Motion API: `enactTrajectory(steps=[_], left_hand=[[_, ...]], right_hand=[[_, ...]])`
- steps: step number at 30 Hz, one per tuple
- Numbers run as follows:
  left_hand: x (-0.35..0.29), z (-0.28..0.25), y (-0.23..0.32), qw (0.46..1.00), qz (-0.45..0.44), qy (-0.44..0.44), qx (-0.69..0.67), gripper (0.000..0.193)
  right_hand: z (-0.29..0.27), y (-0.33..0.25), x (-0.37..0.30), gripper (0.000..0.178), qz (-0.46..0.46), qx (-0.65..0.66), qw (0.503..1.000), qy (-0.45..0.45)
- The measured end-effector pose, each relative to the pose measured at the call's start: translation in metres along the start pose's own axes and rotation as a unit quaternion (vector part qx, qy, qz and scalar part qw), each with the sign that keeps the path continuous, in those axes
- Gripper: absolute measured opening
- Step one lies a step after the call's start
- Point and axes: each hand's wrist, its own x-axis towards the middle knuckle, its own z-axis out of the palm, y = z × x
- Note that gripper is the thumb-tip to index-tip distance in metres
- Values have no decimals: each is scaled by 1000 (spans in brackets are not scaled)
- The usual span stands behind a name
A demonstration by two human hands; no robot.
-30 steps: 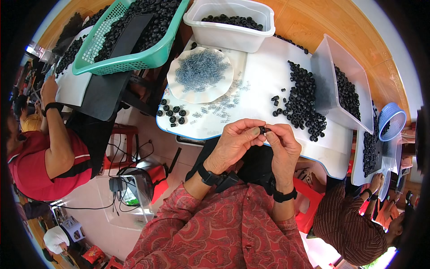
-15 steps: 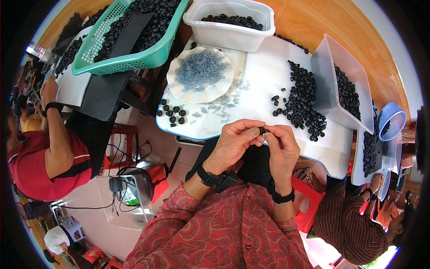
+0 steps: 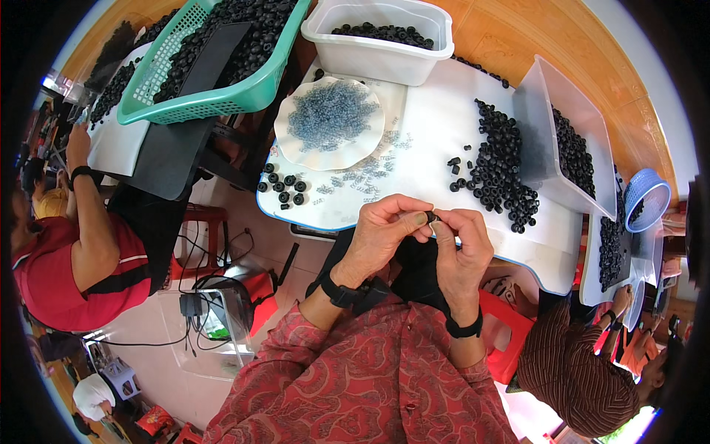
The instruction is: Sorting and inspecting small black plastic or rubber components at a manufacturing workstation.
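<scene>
In front of my chest, just off the table's front edge, my left hand pinches a small black plastic part between thumb and fingertips. My right hand meets it from the other side, thumb and index finger closed on the same part; anything smaller between those fingertips is hidden. Beyond my left hand stands a white wavy-rimmed plate heaped with tiny coil springs, and loose springs lie beside it. Several black parts stand near the table's left corner. Past my right hand spreads a pile of black parts.
A white tub and a clear bin of black parts stand at the table's far and right sides. A green basket sits far left. Co-workers sit left and right. Cables hang at lower left.
Both hands have shifted very slightly left, still fingertip to fingertip on the black part. My right fingers have turned a little around it.
</scene>
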Motion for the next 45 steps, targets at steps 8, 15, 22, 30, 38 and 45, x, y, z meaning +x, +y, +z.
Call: enactTrajectory(steps=[8,15,22,30,38,45], left_hand=[[0,-1,3,1000,7,-2,22,17],[0,-5,3,999,9,10,32,16],[2,-10,5,995,5,25,98,16],[16,-11,10,985,-1,39,169,13],[36,-15,9,947,25,70,312,7],[52,-17,5,883,114,53,453,6]], right_hand=[[0,3,0,17,9,17,1000,-17],[-2,9,1,18,9,35,998,-48],[-3,12,7,19,37,47,994,-94],[9,31,15,16,62,46,992,-104],[35,54,21,17,5,30,999,-21],[51,78,22,16,3,-6,1000,12]])
